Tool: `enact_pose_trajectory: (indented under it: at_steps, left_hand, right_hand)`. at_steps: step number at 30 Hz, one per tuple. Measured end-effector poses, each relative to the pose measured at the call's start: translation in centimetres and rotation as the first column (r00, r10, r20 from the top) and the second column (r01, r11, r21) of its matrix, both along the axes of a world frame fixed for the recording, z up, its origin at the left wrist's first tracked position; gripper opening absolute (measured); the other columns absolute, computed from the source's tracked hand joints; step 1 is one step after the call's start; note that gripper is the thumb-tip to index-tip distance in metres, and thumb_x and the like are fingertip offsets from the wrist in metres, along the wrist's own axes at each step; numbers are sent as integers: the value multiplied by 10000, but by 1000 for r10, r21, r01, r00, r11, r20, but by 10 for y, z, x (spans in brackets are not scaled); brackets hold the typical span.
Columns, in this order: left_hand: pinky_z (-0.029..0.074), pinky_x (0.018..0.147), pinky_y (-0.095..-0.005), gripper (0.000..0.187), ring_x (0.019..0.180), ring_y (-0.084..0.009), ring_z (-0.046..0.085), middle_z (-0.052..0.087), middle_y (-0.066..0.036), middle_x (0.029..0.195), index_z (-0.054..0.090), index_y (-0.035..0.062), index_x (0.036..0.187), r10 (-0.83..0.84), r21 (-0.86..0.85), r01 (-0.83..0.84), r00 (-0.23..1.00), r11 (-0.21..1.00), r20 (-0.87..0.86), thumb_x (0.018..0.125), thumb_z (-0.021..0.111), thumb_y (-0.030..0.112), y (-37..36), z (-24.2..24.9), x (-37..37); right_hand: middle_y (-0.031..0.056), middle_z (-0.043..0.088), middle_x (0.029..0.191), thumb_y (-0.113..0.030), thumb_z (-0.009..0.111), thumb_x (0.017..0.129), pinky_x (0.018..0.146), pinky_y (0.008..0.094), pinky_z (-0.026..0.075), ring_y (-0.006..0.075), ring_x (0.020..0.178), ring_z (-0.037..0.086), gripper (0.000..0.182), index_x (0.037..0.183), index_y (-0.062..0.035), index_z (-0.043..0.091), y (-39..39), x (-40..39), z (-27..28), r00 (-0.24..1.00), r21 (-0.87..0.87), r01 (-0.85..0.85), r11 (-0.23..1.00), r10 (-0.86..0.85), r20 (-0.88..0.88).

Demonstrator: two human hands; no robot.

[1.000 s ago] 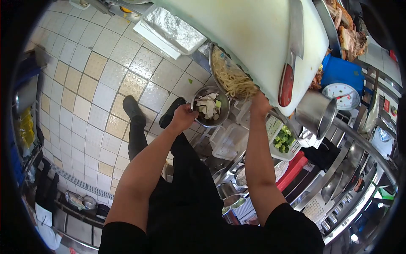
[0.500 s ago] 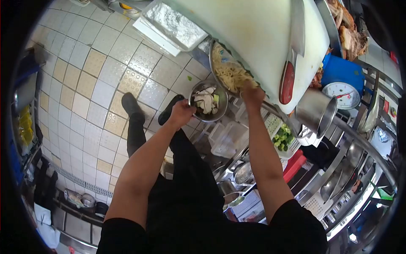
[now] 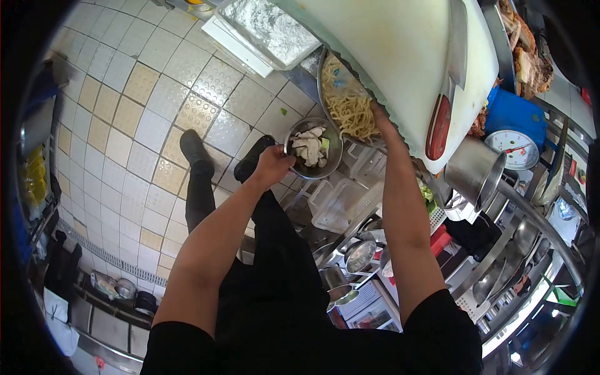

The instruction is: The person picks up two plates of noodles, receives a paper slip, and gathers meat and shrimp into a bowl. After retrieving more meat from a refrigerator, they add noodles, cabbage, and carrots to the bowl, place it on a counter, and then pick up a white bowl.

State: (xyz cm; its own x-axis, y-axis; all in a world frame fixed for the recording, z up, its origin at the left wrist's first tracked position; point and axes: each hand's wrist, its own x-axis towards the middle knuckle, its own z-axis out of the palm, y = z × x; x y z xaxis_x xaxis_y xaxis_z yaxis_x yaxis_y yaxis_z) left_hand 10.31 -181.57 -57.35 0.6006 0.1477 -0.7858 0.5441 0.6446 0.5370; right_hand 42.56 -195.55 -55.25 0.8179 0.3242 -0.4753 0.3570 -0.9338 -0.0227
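Note:
My left hand grips the left rim of a round metal bowl above the floor. Inside the bowl lie pale slices and a few green vegetable pieces. My right hand reaches over the right end of a metal tub and partly under the cutting board's edge; its fingers are hidden. Yellowish noodles lie in this tub, with a clear plastic bag at their far end.
Above the tub spreads a large white cutting board bearing a red-handled cleaver. A tray of white powder stands at upper left. To the right are a metal pot, a dial scale and roasted meat.
My right hand has moved from the noodles' near end up toward the board's underside, and its fingers are now out of sight. The left hand still holds the bowl. The view has shifted slightly.

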Motion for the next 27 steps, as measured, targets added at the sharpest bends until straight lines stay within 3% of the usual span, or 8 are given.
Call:
enact_pose_trajectory:
  at_steps: [5,11,15,18,23,25,26,27]
  left_hand:
    - [541,663,-272,126,756,-106,604,635,-26,830,625,12,960,-18,-22,19,1000,1000,12,851,586,61,4,-1,0]
    - [537,667,-268,130,755,-103,599,637,-23,833,621,11,962,-52,48,52,999,998,-1,846,588,61,12,-7,-6]
    - [533,670,-272,132,747,-108,598,638,-24,838,620,11,962,-34,0,34,999,999,-11,842,591,58,15,-3,-7]
    - [535,673,-274,140,754,-111,604,639,-27,844,624,5,966,-35,2,35,999,999,-11,842,591,59,12,-5,-4]
    - [546,668,-273,131,748,-114,610,635,-35,835,630,-1,946,-63,-9,63,998,998,16,837,600,65,-1,-12,1]
    - [547,653,-271,131,728,-114,610,633,-36,827,630,-3,941,-97,31,97,995,995,4,834,600,66,-2,-9,2]
    - [547,638,-270,130,709,-114,609,631,-38,819,630,-4,936,-130,69,130,991,989,-9,830,601,66,-1,-5,3]
    - [547,638,-270,130,709,-114,609,631,-38,819,630,-4,936,-128,73,128,992,989,-11,830,601,66,2,0,3]
  right_hand:
    - [191,624,1159,-509,524,829,944,426,413,375,1104,556,539,1145,-86,634,-46,16,24,986,-1,154,988,-154,59]
    - [188,635,1133,-498,539,836,929,414,420,366,1089,563,519,1134,-85,640,-92,10,16,962,-42,244,969,-237,139]
    - [186,642,1116,-490,549,840,919,406,425,359,1080,569,506,1126,-84,645,-115,-13,25,942,-27,289,957,-279,189]
    - [185,647,1104,-485,557,844,912,400,429,355,1072,573,497,1121,-83,648,-86,-35,43,947,36,268,963,-270,172]
    - [182,655,1082,-476,569,849,900,390,435,347,1060,579,481,1112,-82,654,29,-74,48,964,71,264,962,-260,-57]
    - [172,670,1038,-505,602,819,884,372,440,330,1013,594,505,1076,-77,677,27,-68,27,991,87,131,988,-129,-29]
    - [150,673,1011,-510,611,815,876,353,437,301,969,601,536,1083,-49,667,7,-56,12,988,20,150,989,-149,-40]
    - [127,672,989,-506,603,827,848,341,445,272,937,609,526,1062,-39,667,-2,-48,11,973,69,231,971,-228,-37]
